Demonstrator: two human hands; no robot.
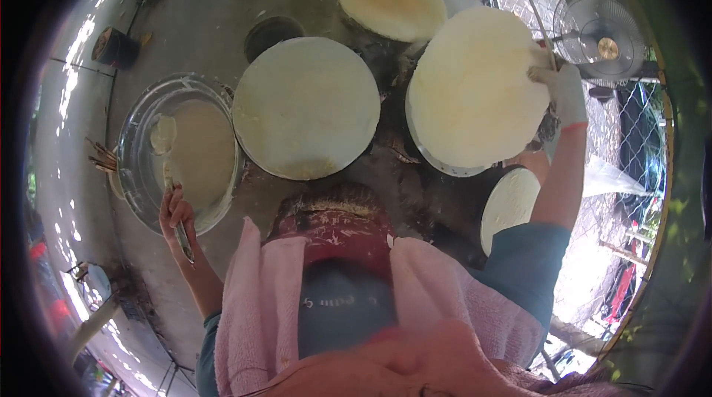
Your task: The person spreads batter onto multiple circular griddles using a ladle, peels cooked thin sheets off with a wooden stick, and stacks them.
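My left hand (178, 215) is closed around the handle of a ladle (164, 134). The ladle's bowl rests at the batter in a wide metal basin (127, 167), which holds pale, creamy batter (202, 149). At the right, my right hand (561, 91), in a white glove with an orange cuff, grips the outer edge of a large, thin, pale round flatbread (478, 89). The flatbread lies over a round griddle whose rim (445, 167) shows below it. Between the hands is another round, pale surface (306, 108), with a darker patch at its near edge.
Another flatbread (391, 0), browned in its middle, lies at the back. A pale round piece (512, 204) sits by my right elbow. A fan (604, 45) stands far right beside wire fencing. Sticks (104, 156) lie left of the basin; a dark pot (115, 47) is farther back.
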